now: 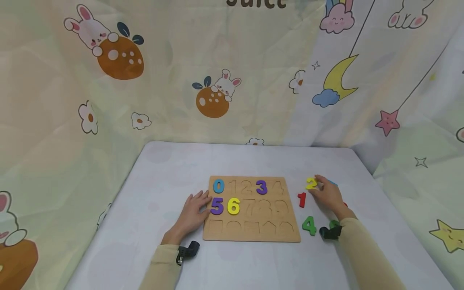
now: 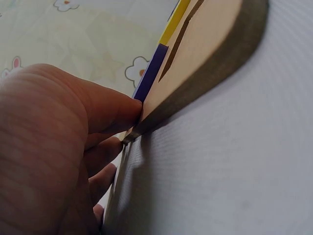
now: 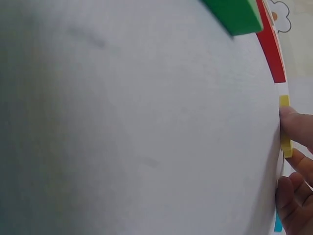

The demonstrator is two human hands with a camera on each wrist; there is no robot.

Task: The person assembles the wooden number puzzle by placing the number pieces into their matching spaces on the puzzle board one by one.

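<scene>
A wooden number board (image 1: pixel 251 235) lies on the table, with a blue 0 (image 1: pixel 218 186), purple 3 (image 1: pixel 262 187), purple 5 (image 1: pixel 217 206) and yellow 6 (image 1: pixel 233 206) in its recesses. My left hand (image 1: pixel 193 211) rests at the board's left edge, fingers fairly straight; in the left wrist view the thumb (image 2: pixel 115 105) touches the edge beside the purple 5. Right of the board, my right hand (image 1: pixel 329 194) pinches a yellow number 2 (image 1: pixel 311 183) between thumb and fingers. In the right wrist view the yellow 2 (image 3: pixel 285 134) is edge-on, low at the table surface.
A red 1 (image 1: pixel 301 199) and a green 4 (image 1: pixel 309 226) lie between the board and my right arm. Another green piece (image 1: pixel 333 224) is partly hidden by the right wrist camera. A blue piece (image 1: pixel 332 182) and a bit of red show behind the right hand.
</scene>
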